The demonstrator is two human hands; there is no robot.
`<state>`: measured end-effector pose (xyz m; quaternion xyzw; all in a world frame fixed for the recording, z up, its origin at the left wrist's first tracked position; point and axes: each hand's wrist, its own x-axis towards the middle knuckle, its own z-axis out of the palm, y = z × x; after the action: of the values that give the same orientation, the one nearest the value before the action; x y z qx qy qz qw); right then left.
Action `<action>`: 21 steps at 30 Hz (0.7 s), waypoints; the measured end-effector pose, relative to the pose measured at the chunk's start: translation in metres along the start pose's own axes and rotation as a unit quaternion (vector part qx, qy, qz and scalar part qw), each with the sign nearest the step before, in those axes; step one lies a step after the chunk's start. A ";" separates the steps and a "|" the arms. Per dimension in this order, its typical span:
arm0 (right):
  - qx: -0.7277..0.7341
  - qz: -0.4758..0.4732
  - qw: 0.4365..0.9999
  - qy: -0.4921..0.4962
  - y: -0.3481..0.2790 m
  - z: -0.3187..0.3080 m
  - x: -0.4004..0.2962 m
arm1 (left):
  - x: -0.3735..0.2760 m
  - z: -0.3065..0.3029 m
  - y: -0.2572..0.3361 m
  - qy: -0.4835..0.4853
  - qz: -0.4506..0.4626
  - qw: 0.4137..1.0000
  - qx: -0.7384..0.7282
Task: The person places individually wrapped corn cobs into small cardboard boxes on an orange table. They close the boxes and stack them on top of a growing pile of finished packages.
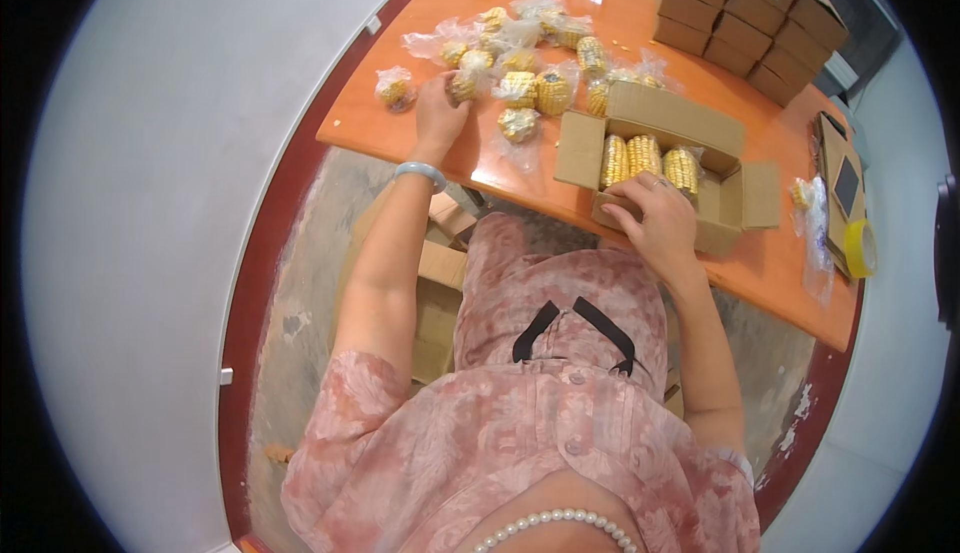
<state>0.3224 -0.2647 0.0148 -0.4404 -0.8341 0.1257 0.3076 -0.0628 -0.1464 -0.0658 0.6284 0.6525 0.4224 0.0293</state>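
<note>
My left hand (441,114), above a pale bangle, has its fingers around a bagged piece of corn cob (463,87) at the left of the orange table. My right hand (657,215) rests at the near wall of an open cardboard box (675,121), its fingertips by the corn inside; whether they grip anything cannot be told. Upright in the box stand bagged corn cob pieces (643,152), with a gap at the right end. More bagged pieces (552,93) lie in a loose group beyond and between my hands, and one (394,90) lies apart at the far left.
Stacked cardboard boxes (739,20) stand at the table's back right. Along the right edge lie a roll of yellow tape (859,247), a dark phone-like object (847,187) on flat cardboard, and a plastic bag (817,245). Below the table's near edge is an open carton (435,320).
</note>
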 end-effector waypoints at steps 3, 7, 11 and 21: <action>0.006 0.002 1.000 0.012 0.001 0.001 -0.001 | 0.004 0.004 0.005 -0.020 0.044 0.999 0.005; -0.015 -0.002 1.000 0.002 0.006 0.005 -0.005 | 0.001 -0.024 0.018 0.004 0.124 0.985 0.119; -0.004 -0.005 1.000 0.014 0.009 0.008 -0.004 | 0.014 -0.041 0.052 0.065 0.134 0.986 0.072; -0.016 -0.005 1.000 0.008 0.001 0.000 -0.014 | 0.054 0.002 0.172 -0.136 0.264 0.955 0.013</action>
<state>0.3290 -0.2757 0.0081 -0.4419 -0.8358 0.1074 0.3077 0.0634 -0.1248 0.0608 0.8301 0.4585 0.3174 -0.0028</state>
